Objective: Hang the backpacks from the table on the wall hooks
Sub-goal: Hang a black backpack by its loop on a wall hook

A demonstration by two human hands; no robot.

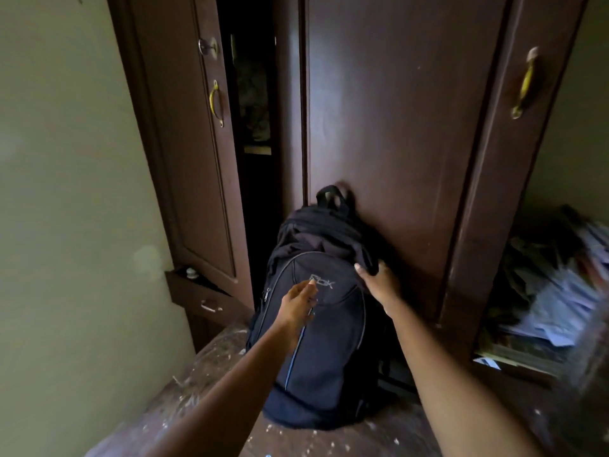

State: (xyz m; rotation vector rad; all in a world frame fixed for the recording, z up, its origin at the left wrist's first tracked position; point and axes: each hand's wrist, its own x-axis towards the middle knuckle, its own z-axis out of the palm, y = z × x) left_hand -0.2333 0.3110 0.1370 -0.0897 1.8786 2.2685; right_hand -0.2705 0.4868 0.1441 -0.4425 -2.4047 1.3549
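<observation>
A dark navy backpack (321, 341) with blue piping and a grey logo stands upright on the paint-speckled table (204, 374), leaning against a wardrobe door. Its top carry loop (331, 196) sticks up. My right hand (379, 285) grips the fabric at the backpack's upper right side. My left hand (300, 305) lies against the front pocket just below the logo, fingers together and extended; it holds nothing that I can see. No wall hooks are in view.
A tall dark brown wardrobe (395, 127) stands right behind the table, its left door (194, 159) ajar with a key in the lock. A small drawer (204, 298) hangs open at left. A messy pile of papers (553, 301) lies at right. A pale wall (66, 192) borders the left.
</observation>
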